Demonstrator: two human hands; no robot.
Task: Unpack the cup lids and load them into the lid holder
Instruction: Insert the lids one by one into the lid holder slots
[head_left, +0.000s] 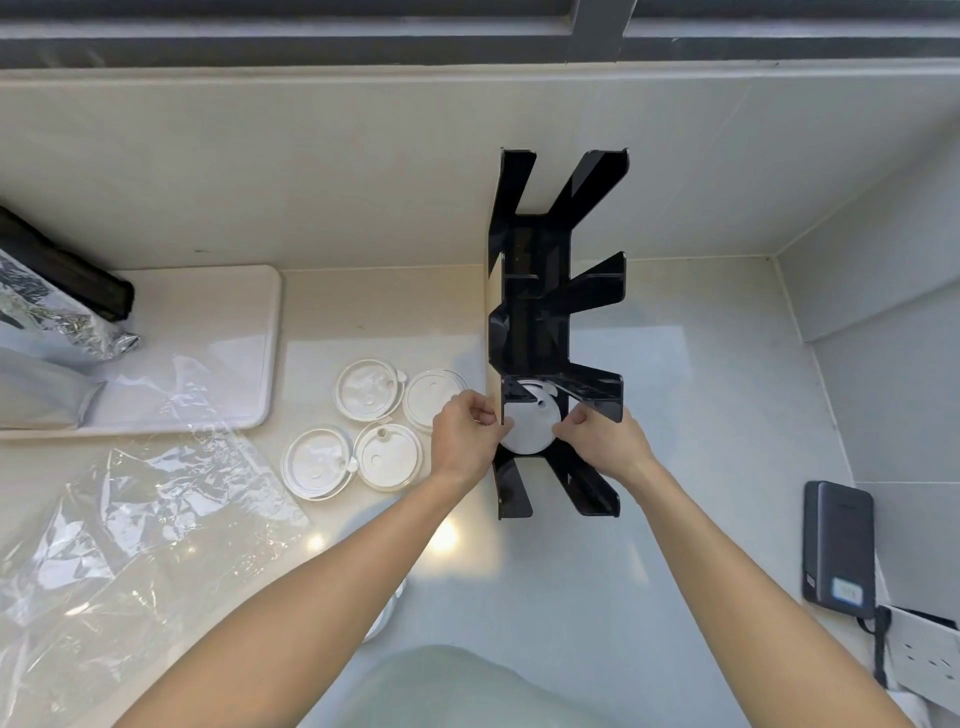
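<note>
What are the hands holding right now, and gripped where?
One white cup lid, pinched at opposite edges of its rim: left hand on the left edge, right hand on the right, inside the black lid holder.

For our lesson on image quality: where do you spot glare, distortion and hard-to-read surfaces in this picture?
Head view: ceiling-light glare spots on the countertop between the forearms; wide-angle bending of the wall edges; the glossy black lid holder mirrors its surroundings; the crumpled plastic wrap glints, blurring its outline.

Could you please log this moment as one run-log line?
left hand + right hand: gripping lid | in black lid holder | four lids on counter
</note>
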